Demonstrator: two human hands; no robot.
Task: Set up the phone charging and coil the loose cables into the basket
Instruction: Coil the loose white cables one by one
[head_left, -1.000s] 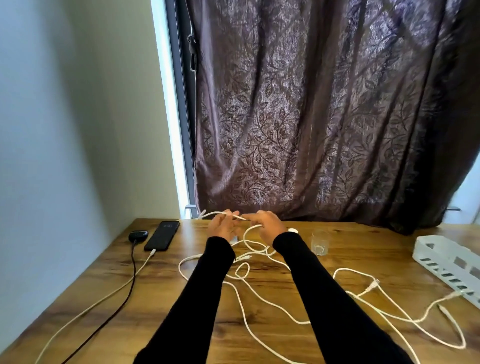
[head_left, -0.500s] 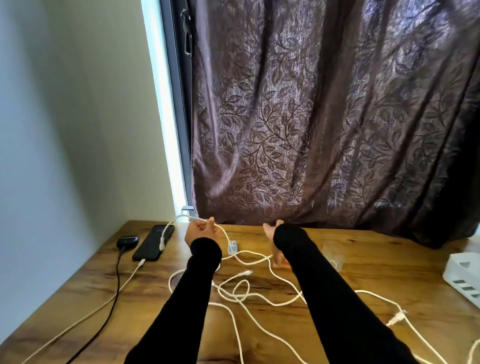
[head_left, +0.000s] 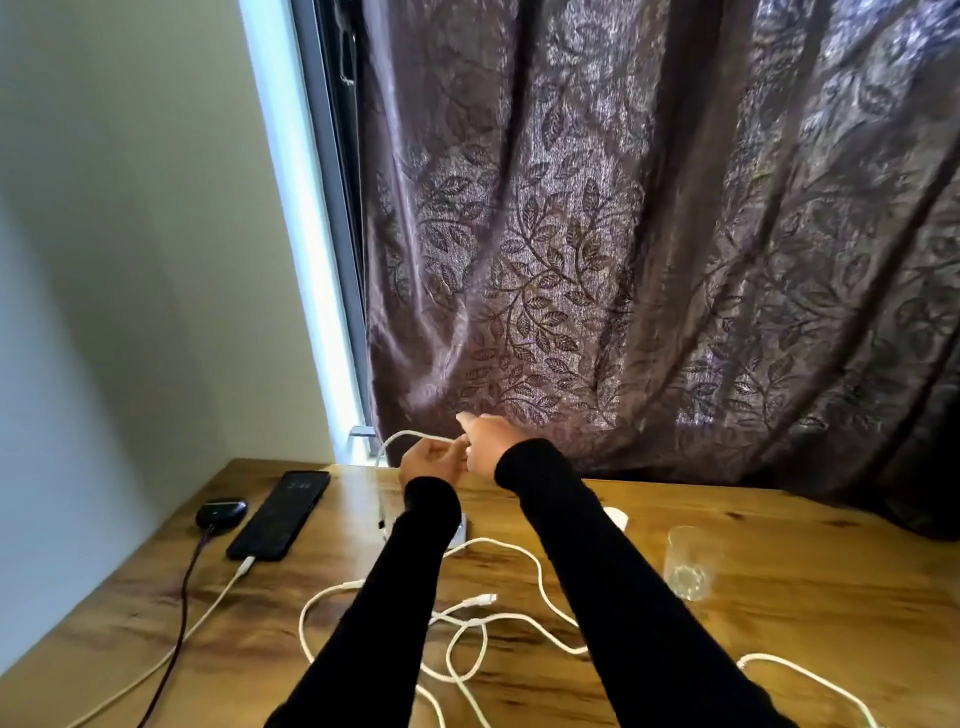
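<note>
My left hand (head_left: 428, 462) and my right hand (head_left: 488, 441) are raised together over the far side of the wooden table (head_left: 779, 597), both pinching one white cable (head_left: 402, 435) that loops up and drops to the left. More loose white cable (head_left: 467, 631) lies tangled on the table under my forearms, with a connector end (head_left: 480, 600) showing. At the left a black phone (head_left: 280, 514) lies flat with a white charging cable (head_left: 244, 566) plugged into its near end. The basket is out of view.
A black earbud case (head_left: 221, 512) with a dark cable sits left of the phone. A clear glass (head_left: 688, 561) stands at the right. A small white object (head_left: 615, 517) peeks out behind my right arm. A brown leaf-patterned curtain (head_left: 623, 260) hangs behind the table.
My hands spread apart with the cable, then came back together and lifted higher. The view swung left and up, so the white basket left the frame.
</note>
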